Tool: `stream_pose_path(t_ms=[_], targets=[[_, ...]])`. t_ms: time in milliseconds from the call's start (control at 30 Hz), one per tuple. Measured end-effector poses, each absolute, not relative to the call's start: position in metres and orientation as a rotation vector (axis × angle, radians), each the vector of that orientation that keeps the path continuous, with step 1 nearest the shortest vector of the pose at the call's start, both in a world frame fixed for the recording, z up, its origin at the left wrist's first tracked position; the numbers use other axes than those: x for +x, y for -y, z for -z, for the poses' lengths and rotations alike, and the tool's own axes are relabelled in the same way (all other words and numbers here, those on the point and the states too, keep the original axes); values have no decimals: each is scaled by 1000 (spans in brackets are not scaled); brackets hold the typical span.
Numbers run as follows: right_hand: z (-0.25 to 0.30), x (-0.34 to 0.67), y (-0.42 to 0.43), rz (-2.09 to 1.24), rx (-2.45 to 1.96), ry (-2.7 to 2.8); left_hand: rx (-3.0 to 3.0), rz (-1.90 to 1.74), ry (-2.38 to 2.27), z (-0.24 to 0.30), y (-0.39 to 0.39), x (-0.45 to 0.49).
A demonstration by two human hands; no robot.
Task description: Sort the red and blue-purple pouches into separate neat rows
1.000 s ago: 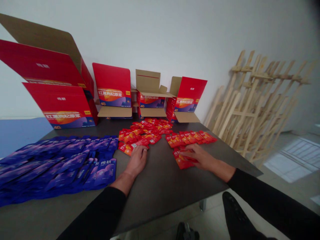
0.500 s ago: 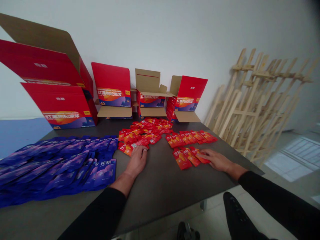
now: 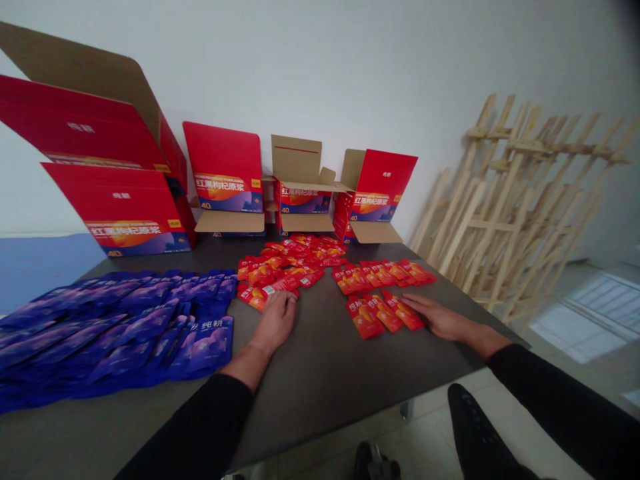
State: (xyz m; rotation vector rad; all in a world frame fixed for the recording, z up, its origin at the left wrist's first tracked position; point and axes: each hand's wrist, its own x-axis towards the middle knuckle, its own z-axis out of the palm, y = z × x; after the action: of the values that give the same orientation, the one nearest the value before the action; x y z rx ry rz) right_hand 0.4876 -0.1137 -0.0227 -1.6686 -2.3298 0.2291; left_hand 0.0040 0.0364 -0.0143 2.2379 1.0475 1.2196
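On the dark grey matt table [image 3: 320, 373], toward 1 o'clock from the wearer, lies a short row of three glossy red-and-orange foil sachets [image 3: 383, 312], fanned and overlapping. The right hand [image 3: 440, 319] rests flat beside it, palm down and fingers spread out straight. Its fingertips touch the rightmost sachet and it grips nothing.

The left hand [image 3: 273, 320] lies at 12 o'clock, likewise flat and unclenched. Its fingertips touch the near edge of a loose heap of like red sachets [image 3: 285, 263] and nothing is clasped.

Just beyond the short row, further toward 1 o'clock, a longer fanned row of red sachets [image 3: 385, 273] is already laid out.

Judged from this layout, one row appears complete and a second is only begun with three pieces. The heap at 12 o'clock, which looks to be the larger share, remains unsorted.

At 9 to 10 o'clock a broad spread of blue-violet foil pouches [image 3: 125, 320] lies in overlapping rows. Whether these are finished cannot be told.

Along the far edge, from 10 to 12 o'clock, stand open red printed cardboard cartons [image 3: 300, 193] with their flaps raised. What they contain is not visible.

Off the table at 2 o'clock, pale wooden frames [image 3: 525, 200] lean against the wall.
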Motion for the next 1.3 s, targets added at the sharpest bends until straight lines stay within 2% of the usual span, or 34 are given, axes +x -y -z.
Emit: stream_pose_path(t_ms=[200,500,667,833,1300], targets=[[8,450,123,-291,-1668,2379,2232,-1225,-1043,14,-37,4],[17,441,108,-316,-1746,2310,2228,-1218,-1038,17,-37,4],[12,438,111,-245,-1714,2361,2233,-1225,-1038,15,-37,4],[6,427,117,-90,-1504,2522,2241,-1225,-1028,16,-37,4],[7,406,106,-148,-1530,2468,2242,-1216,-1037,14,-36,4]])
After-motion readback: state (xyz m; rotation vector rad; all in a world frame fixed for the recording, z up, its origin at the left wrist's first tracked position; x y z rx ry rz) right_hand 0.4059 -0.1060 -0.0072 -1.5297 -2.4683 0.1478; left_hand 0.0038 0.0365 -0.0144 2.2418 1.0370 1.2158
